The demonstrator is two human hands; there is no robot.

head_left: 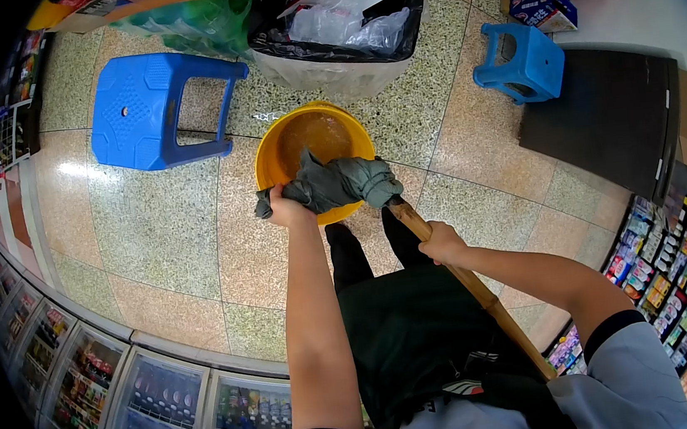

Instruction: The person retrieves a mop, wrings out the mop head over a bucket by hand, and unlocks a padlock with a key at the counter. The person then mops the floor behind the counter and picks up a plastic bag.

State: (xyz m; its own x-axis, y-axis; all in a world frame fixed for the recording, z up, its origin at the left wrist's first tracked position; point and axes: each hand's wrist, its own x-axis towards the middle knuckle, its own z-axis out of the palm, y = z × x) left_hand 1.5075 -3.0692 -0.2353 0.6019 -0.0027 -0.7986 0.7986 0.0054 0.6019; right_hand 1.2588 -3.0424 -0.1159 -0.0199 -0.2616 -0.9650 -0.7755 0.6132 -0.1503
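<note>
A mop with a grey-green cloth head (340, 183) is held across the near side of a yellow bucket (264, 160). Murky brown water (314, 136) shows inside the bucket. My left hand (287, 209) is closed round the bunched end of the mop cloth, at the bucket's near left rim. Lower right, my right hand (442, 244) wraps round the mop's bamboo handle (486, 296), which slants down past my right side. The cloth looks wet and gathered, tied where it joins the handle.
A large blue stool (132, 115) lies to the left, and a smaller blue stool (530, 65) is at right by a dark cabinet (602, 120). Behind the bucket is a black-lined trash bin (336, 64). Glass-door drink fridges (155, 410) line the lower left; stocked shelves (667, 264) stand right.
</note>
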